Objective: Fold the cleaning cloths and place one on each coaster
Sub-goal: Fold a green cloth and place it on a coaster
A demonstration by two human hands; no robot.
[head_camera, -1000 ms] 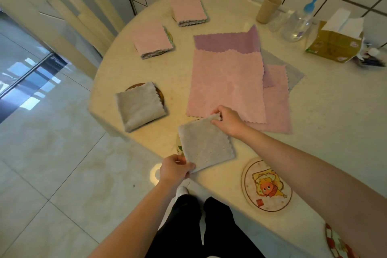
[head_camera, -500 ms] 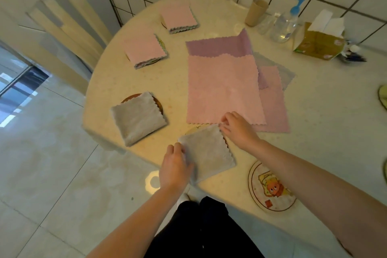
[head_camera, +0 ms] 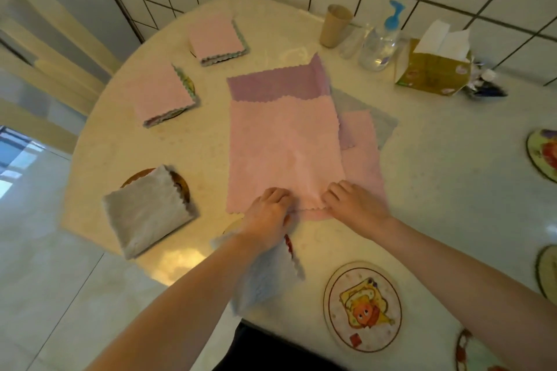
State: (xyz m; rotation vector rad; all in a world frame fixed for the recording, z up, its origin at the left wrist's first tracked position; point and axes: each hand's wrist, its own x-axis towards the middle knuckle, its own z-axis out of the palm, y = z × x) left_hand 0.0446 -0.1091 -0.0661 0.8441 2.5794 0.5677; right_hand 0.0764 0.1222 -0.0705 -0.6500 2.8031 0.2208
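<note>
Head view: your left hand (head_camera: 268,208) and right hand (head_camera: 352,202) pinch the pink cloth (head_camera: 283,144) by its near edge; fold it away from you next.

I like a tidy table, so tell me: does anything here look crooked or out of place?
Yes. The folded grey cloth under the left arm juts past the table edge. Another grey cloth sits askew, half off its coaster. The unfolded stack lies uneven, with purple and grey layers poking out.
</note>
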